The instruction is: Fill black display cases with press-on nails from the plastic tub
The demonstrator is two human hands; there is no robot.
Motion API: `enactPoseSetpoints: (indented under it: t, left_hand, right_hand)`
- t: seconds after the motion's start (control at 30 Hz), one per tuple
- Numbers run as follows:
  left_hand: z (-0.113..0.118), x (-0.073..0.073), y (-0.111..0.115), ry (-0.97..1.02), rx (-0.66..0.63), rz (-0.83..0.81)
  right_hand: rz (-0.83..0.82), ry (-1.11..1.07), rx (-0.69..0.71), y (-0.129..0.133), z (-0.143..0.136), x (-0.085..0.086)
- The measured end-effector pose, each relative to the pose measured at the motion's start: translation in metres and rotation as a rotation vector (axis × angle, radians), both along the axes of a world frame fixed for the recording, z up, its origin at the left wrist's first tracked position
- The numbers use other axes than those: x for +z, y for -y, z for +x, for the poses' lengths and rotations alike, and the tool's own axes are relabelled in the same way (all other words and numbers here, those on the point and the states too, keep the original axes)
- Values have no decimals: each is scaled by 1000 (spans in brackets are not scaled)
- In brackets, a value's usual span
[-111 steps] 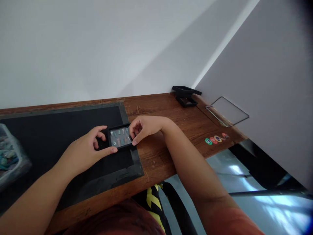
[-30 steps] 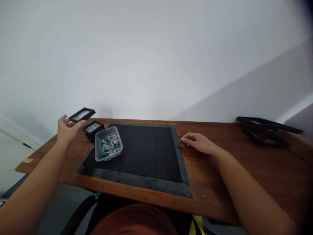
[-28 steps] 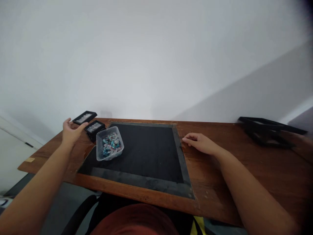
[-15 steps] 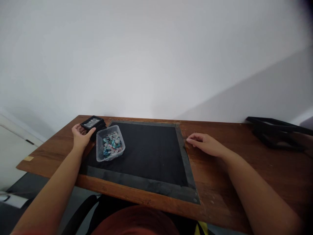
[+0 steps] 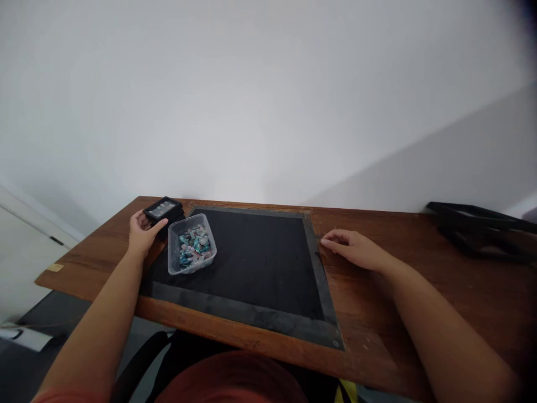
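Wooden worktop [image 5: 94, 246], black mat [image 5: 260, 263] on it, clear tub [image 5: 172, 246] at mat's left. Right hand [image 5: 352, 247] apart, loosely curled, visibly holding nothing. Left hand [image 5: 141, 232], fingers closed on black frame [image 5: 163, 208] atop stack [image 5: 178, 218], worktop's back-left corner; stack count unclear. Likely squaring it; next calls for letting go.

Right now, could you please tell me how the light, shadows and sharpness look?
In the head view, soft light leaves a diagonal shadow on the white wall; the upper right corner turns almost black; the far-right black frames look blurred; the pieces in the top small frame at the left hand are too soft to count.
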State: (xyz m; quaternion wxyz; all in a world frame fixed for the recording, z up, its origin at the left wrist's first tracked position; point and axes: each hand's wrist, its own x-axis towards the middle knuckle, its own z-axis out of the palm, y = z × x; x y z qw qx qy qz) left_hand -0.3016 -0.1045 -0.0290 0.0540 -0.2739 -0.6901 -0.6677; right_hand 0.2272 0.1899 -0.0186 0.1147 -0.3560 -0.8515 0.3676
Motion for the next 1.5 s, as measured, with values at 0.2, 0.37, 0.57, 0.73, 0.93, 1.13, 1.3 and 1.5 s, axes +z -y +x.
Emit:
enactPoseSetpoints:
  t: [0.2, 0.37, 0.57, 0.73, 0.93, 1.13, 1.3, 1.5]
  left_hand:
    - [8, 2, 4, 9, -7, 11]
    - [7, 1, 5, 33, -22, 3]
    - [5, -1, 9, 61, -54, -44]
    - [7, 0, 11, 104, -78, -115]
    - [8, 2, 10, 118, -66, -134]
    - [9, 3, 10, 119, -45, -142]
    - [10, 3, 9, 107, -43, -101]
    - [9, 6, 10, 98, -119, -56]
  right_hand:
    - [9, 7, -8, -1, 0, -1]
    - [6, 11, -4, -1, 0, -2]
    - [13, 21, -5, 0, 0, -2]
    - [25, 35, 5, -1, 1, -2]
    - [47, 41, 6, 0, 1, -1]
    - [59, 39, 10, 1, 0, 1]
    - [70, 56, 10, 3, 0, 2]
    - [68, 63, 19, 6, 0, 5]
